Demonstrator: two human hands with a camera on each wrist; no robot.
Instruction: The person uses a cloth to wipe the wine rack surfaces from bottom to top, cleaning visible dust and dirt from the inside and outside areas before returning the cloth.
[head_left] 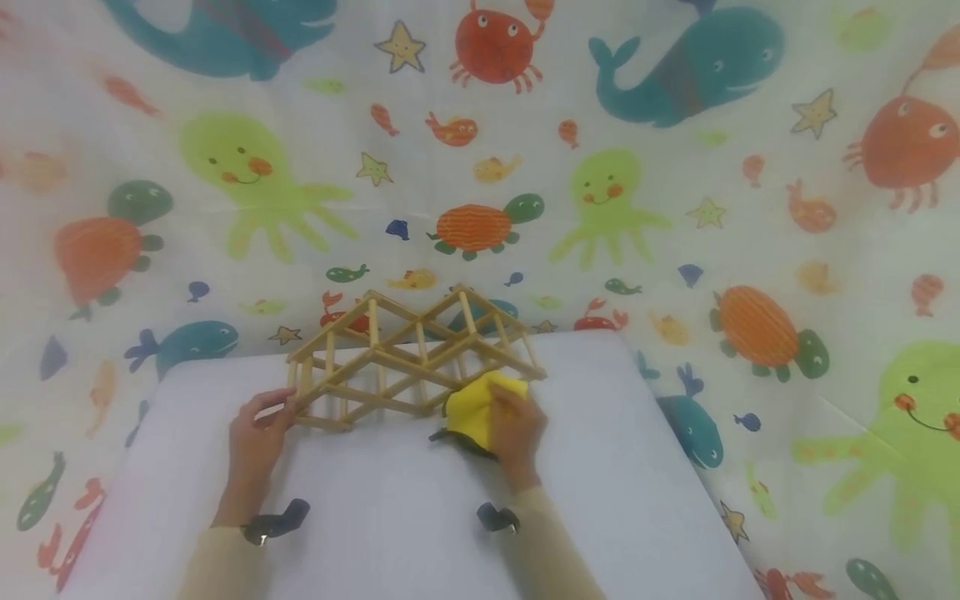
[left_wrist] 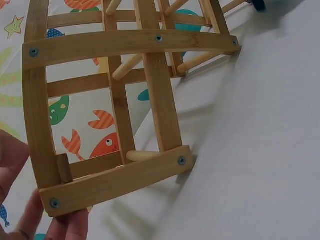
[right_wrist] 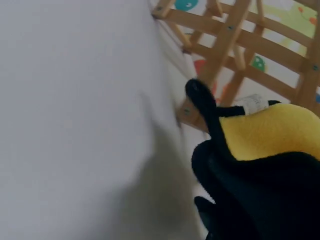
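Note:
A slatted wooden lattice rack (head_left: 373,325), joined by round dowels and metal rivets, stands spread in a zigzag on the white table. At its left end, my left hand (head_left: 258,437) holds the corner; the left wrist view shows fingertips (left_wrist: 77,225) under the lowest slat (left_wrist: 117,175). My right hand (head_left: 517,429) grips a yellow cloth (head_left: 472,408) with a dark back and edging, overlapping the rack's near right side in the head view. In the right wrist view the cloth (right_wrist: 270,132) hangs folded with a white label, hiding the right fingers.
The white tabletop (head_left: 390,517) stretches in front of the rack. Behind and around it hangs a curtain (head_left: 420,183) printed with sea animals, close to the rack's far side. Dark straps (head_left: 276,522) sit on both wrists over beige sleeves.

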